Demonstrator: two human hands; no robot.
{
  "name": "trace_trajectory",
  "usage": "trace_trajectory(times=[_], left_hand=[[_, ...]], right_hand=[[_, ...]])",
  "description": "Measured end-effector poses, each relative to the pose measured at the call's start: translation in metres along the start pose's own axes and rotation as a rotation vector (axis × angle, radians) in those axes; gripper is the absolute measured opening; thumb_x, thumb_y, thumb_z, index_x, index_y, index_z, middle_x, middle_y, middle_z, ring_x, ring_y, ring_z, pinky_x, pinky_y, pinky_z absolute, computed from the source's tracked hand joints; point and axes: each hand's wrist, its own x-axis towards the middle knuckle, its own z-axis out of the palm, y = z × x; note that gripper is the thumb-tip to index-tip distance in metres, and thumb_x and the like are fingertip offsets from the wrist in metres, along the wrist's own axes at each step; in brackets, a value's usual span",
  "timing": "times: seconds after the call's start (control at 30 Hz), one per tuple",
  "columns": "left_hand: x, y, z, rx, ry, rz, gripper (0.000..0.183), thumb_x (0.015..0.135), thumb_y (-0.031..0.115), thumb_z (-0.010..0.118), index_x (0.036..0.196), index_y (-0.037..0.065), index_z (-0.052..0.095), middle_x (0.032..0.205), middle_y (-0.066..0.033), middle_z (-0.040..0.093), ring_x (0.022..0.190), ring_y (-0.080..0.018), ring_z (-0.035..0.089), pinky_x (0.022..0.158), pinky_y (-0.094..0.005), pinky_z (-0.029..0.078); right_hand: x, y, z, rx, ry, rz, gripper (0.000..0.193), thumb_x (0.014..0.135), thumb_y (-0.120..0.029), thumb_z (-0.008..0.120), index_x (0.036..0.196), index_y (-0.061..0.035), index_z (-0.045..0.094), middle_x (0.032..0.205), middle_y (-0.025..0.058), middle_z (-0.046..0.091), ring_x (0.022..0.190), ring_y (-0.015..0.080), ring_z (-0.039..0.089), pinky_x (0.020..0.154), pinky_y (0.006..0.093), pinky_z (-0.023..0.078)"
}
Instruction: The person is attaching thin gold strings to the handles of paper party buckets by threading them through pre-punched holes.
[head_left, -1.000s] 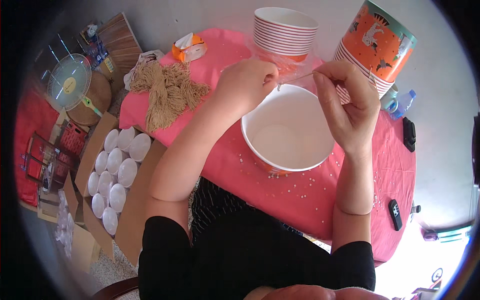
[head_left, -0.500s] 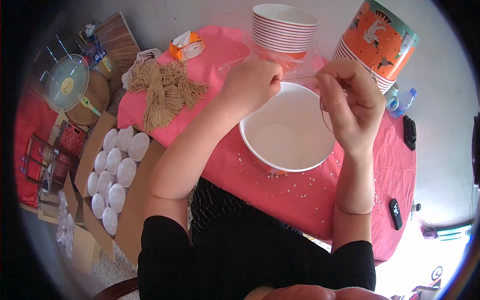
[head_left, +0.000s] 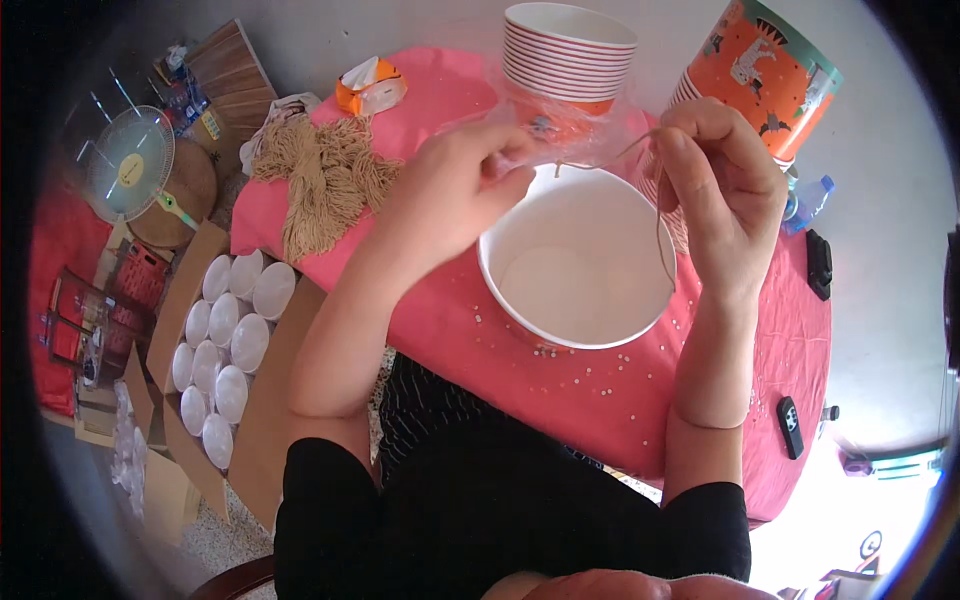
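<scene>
A thin tan string (head_left: pixel 661 222) is pinched between the thumb and forefinger of my right hand (head_left: pixel 725 185), above the far right of a large white paper bucket (head_left: pixel 510 245). One end, with a small knot, reaches left over the bucket's far rim; the other hangs down to its right side. My left hand (head_left: pixel 450 185) is at the bucket's far left, apart from the string's knotted end, thumb and fingers parted with nothing seen between them. The bucket stands upright on the pink tablecloth (head_left: pixel 440 325), and its inside shows only white.
Behind stand a stack of paper buckets (head_left: pixel 568 60) in clear plastic and an orange patterned bucket stack (head_left: pixel 765 70). A tan string bundle (head_left: pixel 330 190) and a tissue pack (head_left: pixel 372 88) lie far left. A carton (head_left: pixel 270 375) of white cups stands left; a remote (head_left: pixel 790 428) lies right.
My left hand has let go of the string, opened and drawn back left. The knotted end now shows free over the far rim. My right hand, still pinching, has shifted slightly right.
</scene>
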Motion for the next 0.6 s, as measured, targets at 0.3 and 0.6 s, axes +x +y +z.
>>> trace_trajectory(times=[0.3,0.6], left_hand=[[-0.061,0.031,-0.015,0.072,-0.247,0.266,0.016,0.078,0.011,0.075,0.089,0.003,0.067,0.087,-0.0097,0.066,0.078,-0.0260,0.065,0.067,-0.0354,0.053],[-0.032,0.003,-0.025,0.052,-0.062,0.095,0.018,0.084,-0.001,0.061,0.101,0.001,0.066,0.100,-0.0074,0.066,0.084,-0.0152,0.063,0.069,-0.0278,0.050]], right_hand=[[0.006,-0.007,-0.008,0.357,-0.052,0.215,0.017,0.094,-0.004,0.056,0.109,0.0023,0.056,0.078,0.0106,0.066,0.050,0.0047,0.048,0.044,0.0176,0.036],[0.000,-0.009,-0.011,0.788,-0.282,0.239,0.016,0.091,0.005,0.053,0.107,0.0059,0.057,0.086,0.0184,0.068,0.060,0.0166,0.065,0.053,0.0235,0.053]])
